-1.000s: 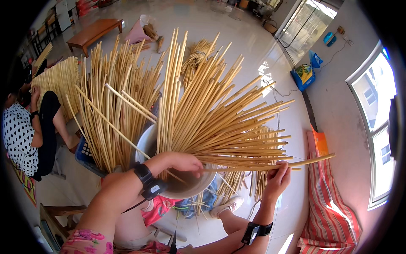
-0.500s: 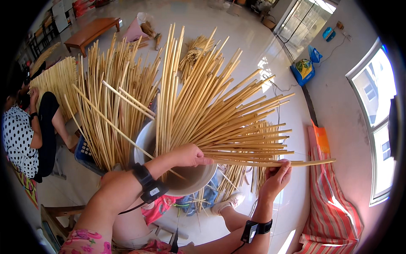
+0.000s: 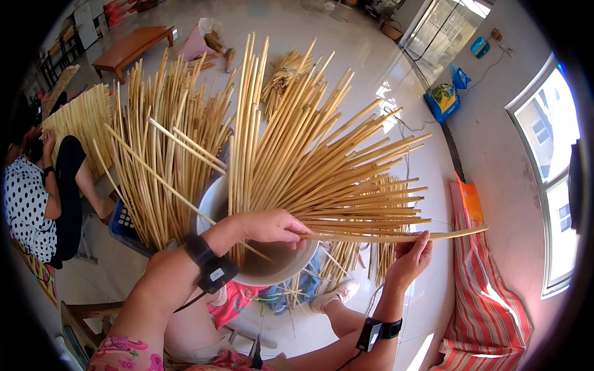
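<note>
My left hand, with fingers closed, grips a long pale reed near its left end, over a white basin. My right hand holds the same reed farther right between thumb and fingers, its end sticking out beyond. A big fan of straw-coloured reeds stands out of the basin just above my hands. Left of it, another upright mass of reeds sits in a blue plastic crate. Loose reeds lie below and behind my right hand.
At the left a seated person in polka dots holds a woven reed panel. Behind are a wooden low table and a tied reed bundle. A striped cloth and blue bag lie by the right wall.
My left hand has risen slightly and shifted right along the reed, its fingers now bent over it. The reed and my right hand have shifted a little, the reed's right end moving slightly.
</note>
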The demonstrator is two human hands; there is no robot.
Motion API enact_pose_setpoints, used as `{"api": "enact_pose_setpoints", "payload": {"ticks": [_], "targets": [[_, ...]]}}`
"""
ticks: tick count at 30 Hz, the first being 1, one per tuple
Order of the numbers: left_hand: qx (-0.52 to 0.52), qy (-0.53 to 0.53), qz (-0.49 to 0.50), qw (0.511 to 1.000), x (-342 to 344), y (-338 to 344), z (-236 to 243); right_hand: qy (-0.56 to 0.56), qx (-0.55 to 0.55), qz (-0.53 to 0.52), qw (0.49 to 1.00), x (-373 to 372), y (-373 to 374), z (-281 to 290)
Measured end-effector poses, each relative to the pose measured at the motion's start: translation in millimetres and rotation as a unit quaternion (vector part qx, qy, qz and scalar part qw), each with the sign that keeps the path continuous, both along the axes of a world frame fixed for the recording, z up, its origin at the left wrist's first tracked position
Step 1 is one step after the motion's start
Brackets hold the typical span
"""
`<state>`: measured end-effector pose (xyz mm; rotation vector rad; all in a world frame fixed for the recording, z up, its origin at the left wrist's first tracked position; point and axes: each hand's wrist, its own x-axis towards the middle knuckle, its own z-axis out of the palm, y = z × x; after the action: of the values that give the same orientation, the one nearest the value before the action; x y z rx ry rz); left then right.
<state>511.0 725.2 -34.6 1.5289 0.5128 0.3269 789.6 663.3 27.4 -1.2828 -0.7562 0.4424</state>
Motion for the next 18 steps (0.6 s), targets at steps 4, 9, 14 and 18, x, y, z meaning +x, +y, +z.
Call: {"api": "enact_pose_setpoints", "payload": {"ticks": [4,9,14,18], "targets": [[0.011,0.07,0.056,0.996,8.7,-4.9,4.7,0.022,-0.006,-0.012,1.0,-2.5,1.1,-0.8],[0.016,0.201,0.106,0.974,21.1,-9.6,2.5,0.02,-0.007,0.043,0.999,-4.9,1.5,-10.0],[-0.1,-0.025,-0.014,0.995,5.1,-0.4,-1.9,0.046,-0.015,-0.054,0.997,1.8,7.2,0.1],[-0.11,-0.031,-0.05,0.992,-5.0,2.5,5.8,0.054,0.004,-0.006,0.999,9.2,4.3,-4.7]]}}
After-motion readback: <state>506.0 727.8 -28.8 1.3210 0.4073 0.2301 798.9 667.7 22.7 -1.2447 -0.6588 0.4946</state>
